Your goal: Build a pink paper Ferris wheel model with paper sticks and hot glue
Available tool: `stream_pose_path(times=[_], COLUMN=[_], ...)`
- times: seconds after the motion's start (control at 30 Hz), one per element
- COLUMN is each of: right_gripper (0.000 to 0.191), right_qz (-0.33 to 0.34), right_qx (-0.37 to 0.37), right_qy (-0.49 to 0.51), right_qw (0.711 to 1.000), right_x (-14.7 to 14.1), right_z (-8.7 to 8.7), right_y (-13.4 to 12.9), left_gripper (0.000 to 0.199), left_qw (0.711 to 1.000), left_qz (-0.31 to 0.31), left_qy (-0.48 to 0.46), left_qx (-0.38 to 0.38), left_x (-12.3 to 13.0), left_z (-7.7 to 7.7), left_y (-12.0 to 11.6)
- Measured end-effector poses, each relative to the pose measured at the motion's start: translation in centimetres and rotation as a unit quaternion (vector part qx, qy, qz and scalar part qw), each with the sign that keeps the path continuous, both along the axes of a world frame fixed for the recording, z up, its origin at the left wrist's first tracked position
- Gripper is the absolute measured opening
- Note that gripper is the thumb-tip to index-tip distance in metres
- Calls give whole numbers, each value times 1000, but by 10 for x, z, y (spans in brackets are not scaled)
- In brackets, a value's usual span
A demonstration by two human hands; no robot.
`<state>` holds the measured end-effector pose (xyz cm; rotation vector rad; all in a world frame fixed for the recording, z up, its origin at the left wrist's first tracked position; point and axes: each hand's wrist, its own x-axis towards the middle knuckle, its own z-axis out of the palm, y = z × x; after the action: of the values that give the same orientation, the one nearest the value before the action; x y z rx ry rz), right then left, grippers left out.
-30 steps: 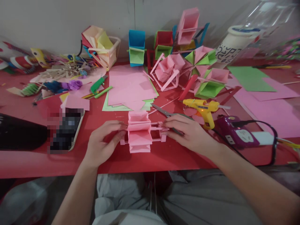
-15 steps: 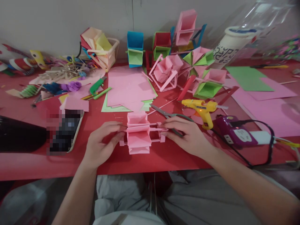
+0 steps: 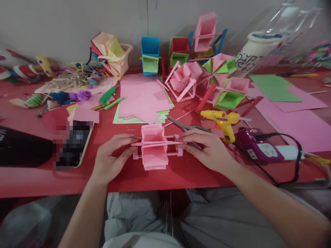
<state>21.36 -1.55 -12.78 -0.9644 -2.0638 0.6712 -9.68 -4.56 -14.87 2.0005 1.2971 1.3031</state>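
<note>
A pink folded-paper wheel (image 3: 154, 156) on a pink paper frame stands near the table's front edge, between my hands. My left hand (image 3: 111, 156) pinches the left end of the wheel's thin pink axle, thumb and fingers close together. At the other end, my right hand (image 3: 208, 146) pinches the axle's right tip beside the frame's upright. Grey scissors (image 3: 178, 123) lie just behind, their handles partly under my right hand. The yellow glue gun (image 3: 222, 120) rests to the right with a small orange light on.
Stacked pink and green paper (image 3: 142, 96) lies behind the wheel. Finished paper wheels (image 3: 150, 55) line the wall. A phone (image 3: 73, 144) and black cup (image 3: 23, 148) are left; a purple power adapter (image 3: 261, 146) with cables is right.
The wheel has turned slightly, and a thin pink axle now shows across its front, from my left fingertips to my right. My hands have hardly moved.
</note>
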Motion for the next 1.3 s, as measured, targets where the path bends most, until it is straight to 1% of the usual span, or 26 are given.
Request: stream_pose_path(times=[0.2, 0.63, 0.8, 0.93, 0.97, 1.07, 1.17, 1.3], right_gripper=[6, 10, 7, 22, 23, 14, 8, 5], right_qz=[10, 39, 22, 18, 13, 4, 11, 14], right_qx=[11, 12, -10, -28, -27, -21, -18, -3], right_qy=[3, -3, -16, -25, -22, -9, -2, -1], right_qw=[1000, 999, 1000, 999, 999, 1000, 1000, 1000], right_x=[-1, -1, 1, 2, 3, 2, -1, -2], right_z=[4, 9, 8, 7, 6, 5, 6, 8], right_y=[1, -1, 0, 1, 1, 1, 1, -1], left_gripper=[21, 21, 21, 23, 23, 23, 21, 19], left_qw=[1000, 999, 1000, 1000, 1000, 1000, 1000, 1000], left_qz=[-8, -14, -13, -8, -8, -11, -7, -5], left_qy=[-1, 8, 4, -1, -1, 1, 4, 2], left_qx=[16, 32, 26, 11, 12, 13, 10, 11], left_x=[0, 0, -1, -2, -2, -1, 0, -1], left_z=[-1, 2, 1, -1, -1, -1, 0, 0], left_y=[1, 0, 0, 0, 0, 0, -1, -1])
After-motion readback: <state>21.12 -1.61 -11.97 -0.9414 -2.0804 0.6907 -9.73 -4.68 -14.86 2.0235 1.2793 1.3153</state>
